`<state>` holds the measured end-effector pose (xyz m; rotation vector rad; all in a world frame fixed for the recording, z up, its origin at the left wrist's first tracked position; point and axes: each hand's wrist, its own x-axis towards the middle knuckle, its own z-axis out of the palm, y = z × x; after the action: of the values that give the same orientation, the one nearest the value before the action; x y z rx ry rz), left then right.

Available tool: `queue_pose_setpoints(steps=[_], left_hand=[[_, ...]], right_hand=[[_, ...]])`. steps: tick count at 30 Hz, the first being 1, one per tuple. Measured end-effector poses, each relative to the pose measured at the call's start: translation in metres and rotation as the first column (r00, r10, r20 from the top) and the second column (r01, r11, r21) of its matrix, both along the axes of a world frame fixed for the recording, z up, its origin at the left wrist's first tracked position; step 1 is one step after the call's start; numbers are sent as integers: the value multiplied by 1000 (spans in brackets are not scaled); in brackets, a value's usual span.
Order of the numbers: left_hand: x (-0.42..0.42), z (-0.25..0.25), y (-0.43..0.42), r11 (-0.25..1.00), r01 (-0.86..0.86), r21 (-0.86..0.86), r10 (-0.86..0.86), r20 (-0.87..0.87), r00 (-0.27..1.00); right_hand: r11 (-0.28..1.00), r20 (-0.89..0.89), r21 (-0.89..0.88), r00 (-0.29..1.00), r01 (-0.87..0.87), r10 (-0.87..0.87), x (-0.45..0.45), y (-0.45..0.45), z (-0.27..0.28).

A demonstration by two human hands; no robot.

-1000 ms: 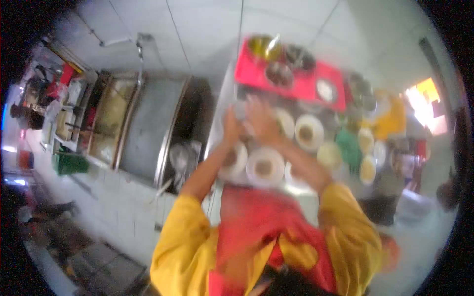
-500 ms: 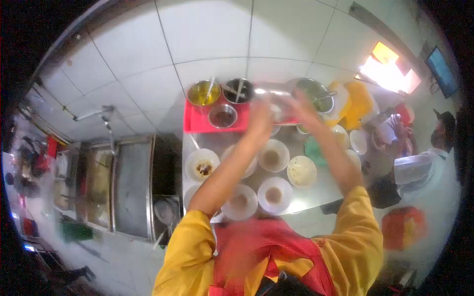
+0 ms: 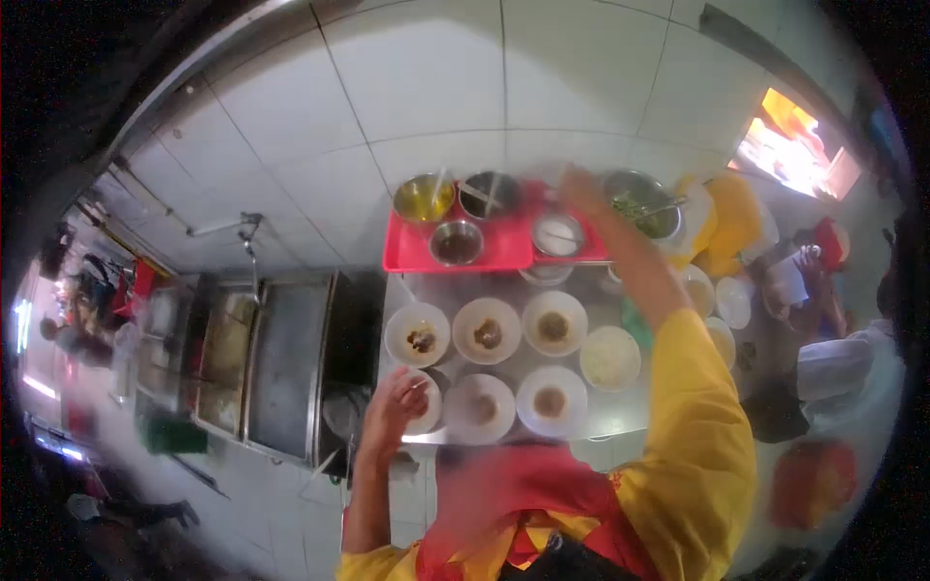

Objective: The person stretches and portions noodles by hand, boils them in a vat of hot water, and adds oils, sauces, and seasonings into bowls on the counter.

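My left hand (image 3: 397, 402) is down at the table's front left, over the edge of a white bowl (image 3: 423, 412). Its fingers are curled together; whether anything is pinched in them is too small to make out. My right hand (image 3: 579, 191) reaches to the back of the red tray (image 3: 407, 254), just behind a steel bowl of white powder with a spoon (image 3: 558, 234). Motion blur smears its fingers. Between my arms stand several white bowls with brown sauce, such as one at the back left (image 3: 418, 334), and a bowl with pale contents (image 3: 610, 359).
The tray also holds a yellow liquid pot (image 3: 423, 199), a dark sauce pot (image 3: 489, 198) and a small steel bowl (image 3: 456, 243). Right of it is a steel bowl of chopped greens (image 3: 643, 206). Metal basins (image 3: 291, 368) stand left. Another person's hand (image 3: 812, 276) shows at right.
My left hand has left the tray and come down to the front left bowl. My right hand stays at the back of the tray. The whole view has shifted slightly.
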<state>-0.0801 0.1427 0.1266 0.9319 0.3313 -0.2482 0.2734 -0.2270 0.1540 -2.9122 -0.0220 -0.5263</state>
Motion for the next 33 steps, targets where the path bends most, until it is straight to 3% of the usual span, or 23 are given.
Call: queue_pose_setpoints(steps=[2,4,5,7,10,14,17,19,21,23,25,27,29,30,31,33], left_hand=[[-35,-22,31,995,-72,72,67,77,995],[-74,-46,59,988,-79,-135,85,37,996],[-90,-50,61,988,-80,-136,84,28,996],[-111,-54,61,997,56,-50,-59,-48,997],[-114,-61,49,979,185,89,-178,-80,981],[-110,-64,45,972,168,165,-156,-87,984],[-112,-70,47,959,201,200,-191,-69,979],[-122,-76,50,938,240,248,-217,-119,969],[-138,-93,57,914,280,293,-238,-172,956],[-156,-130,74,713,510,482,-397,-323,859],[-174,-159,82,652,551,521,-423,-353,834],[-186,-163,75,503,625,598,-398,-482,781],[-204,-193,79,462,633,621,-393,-497,774],[-209,-220,85,406,632,660,-391,-499,773],[-230,-274,98,384,543,747,-458,-357,814],[-239,-294,98,460,532,711,-440,-338,832]], right_hand=[[996,53,-73,998,-42,46,-19,0,2],[943,-81,-249,975,-219,205,-36,-11,-21],[943,-90,-248,975,-221,205,-51,-12,-29],[948,-202,-239,965,-212,164,-79,-12,-30],[947,-127,-281,984,-156,124,-86,-6,-24],[935,-126,-303,980,-183,151,-90,-9,-15],[961,-183,-165,964,-222,191,-88,-18,-25],[925,43,3,924,-381,380,-79,-29,-59],[946,16,89,950,-313,312,-75,-32,-66],[956,-20,175,970,-237,244,-79,-32,-64],[811,-187,573,945,-117,268,-93,-32,-42],[834,-234,546,942,-78,241,-113,-23,-16],[857,-293,513,928,-52,232,-131,-5,-3],[847,-217,520,943,-105,251,-140,6,-1],[837,-141,526,954,-152,263,-150,17,-4],[821,-35,447,911,-354,412,-169,39,-29]])
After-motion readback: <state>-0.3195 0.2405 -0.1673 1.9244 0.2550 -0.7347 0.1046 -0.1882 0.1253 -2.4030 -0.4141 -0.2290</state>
